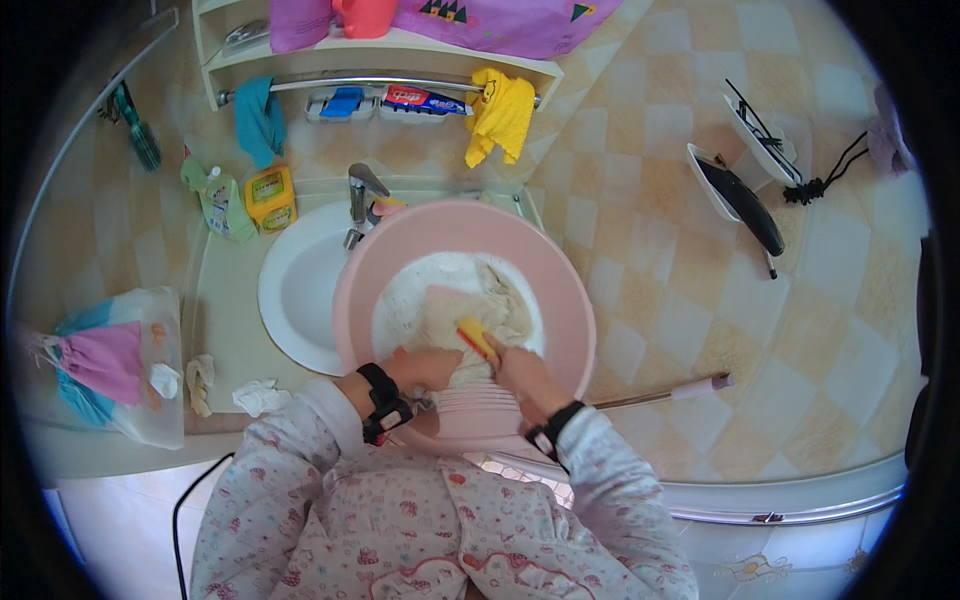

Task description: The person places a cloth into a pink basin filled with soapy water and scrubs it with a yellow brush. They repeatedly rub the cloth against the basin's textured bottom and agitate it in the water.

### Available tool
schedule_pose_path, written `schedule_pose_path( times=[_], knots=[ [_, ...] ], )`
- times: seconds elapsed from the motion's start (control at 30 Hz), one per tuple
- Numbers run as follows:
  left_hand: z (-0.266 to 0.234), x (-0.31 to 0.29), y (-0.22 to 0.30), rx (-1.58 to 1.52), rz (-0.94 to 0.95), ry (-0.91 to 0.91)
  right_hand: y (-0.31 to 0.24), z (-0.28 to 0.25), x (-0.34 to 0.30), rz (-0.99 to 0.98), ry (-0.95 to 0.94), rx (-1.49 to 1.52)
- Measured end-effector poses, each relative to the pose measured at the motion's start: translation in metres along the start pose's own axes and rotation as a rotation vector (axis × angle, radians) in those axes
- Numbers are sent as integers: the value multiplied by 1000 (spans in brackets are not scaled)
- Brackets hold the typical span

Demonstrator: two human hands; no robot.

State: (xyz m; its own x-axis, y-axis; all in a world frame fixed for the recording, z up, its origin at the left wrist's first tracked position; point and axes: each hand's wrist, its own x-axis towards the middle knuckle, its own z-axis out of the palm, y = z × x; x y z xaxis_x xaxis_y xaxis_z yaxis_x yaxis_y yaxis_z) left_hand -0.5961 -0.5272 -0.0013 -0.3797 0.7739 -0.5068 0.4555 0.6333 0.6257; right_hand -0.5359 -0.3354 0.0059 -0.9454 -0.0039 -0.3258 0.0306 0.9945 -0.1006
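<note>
A large pink basin (562, 260) holds white suds and a wet beige cloth (505, 308). My right hand (528, 382) is closed round a small yellow and red scrub brush (474, 334), whose head rests on the cloth. Beside it, my left hand (428, 370) is closed on the near part of the cloth; its fingertips are partly hidden. Below both hands a ridged pink washboard (475, 412) leans against the basin's near side, with the cloth's near end lying over its upper ridges.
The basin overlaps a white sink (300, 290) with a metal faucet (358, 200). On the counter stand a green pouch (222, 205) and a yellow container (270, 198). Towels hang from a rail above. To the left lies a plastic bag (150, 380) near crumpled tissues (262, 397).
</note>
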Motion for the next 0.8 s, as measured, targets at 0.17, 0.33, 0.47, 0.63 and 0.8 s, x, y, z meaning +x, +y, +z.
schedule_pose_path(
  times=[0.17, 0.33, 0.47, 0.63, 0.8],
  knots=[
    [8, -10, 1, 138, 18, 58, -6, -24, 40, 104, 46, -48],
    [16, -4, -9, 221, 160, 45, -18, -11, -15, -259, -144, 31],
    [21, 1, -12, 220, 133, 81, -25, -6, 19, -47, 33, -14],
    [23, -5, -10, 268, 184, 136, -16, -17, 49, -4, 30, -74],
    [24, 0, -8, 336, 165, 41, -15, 7, 5, -256, -79, -16]
  ],
)
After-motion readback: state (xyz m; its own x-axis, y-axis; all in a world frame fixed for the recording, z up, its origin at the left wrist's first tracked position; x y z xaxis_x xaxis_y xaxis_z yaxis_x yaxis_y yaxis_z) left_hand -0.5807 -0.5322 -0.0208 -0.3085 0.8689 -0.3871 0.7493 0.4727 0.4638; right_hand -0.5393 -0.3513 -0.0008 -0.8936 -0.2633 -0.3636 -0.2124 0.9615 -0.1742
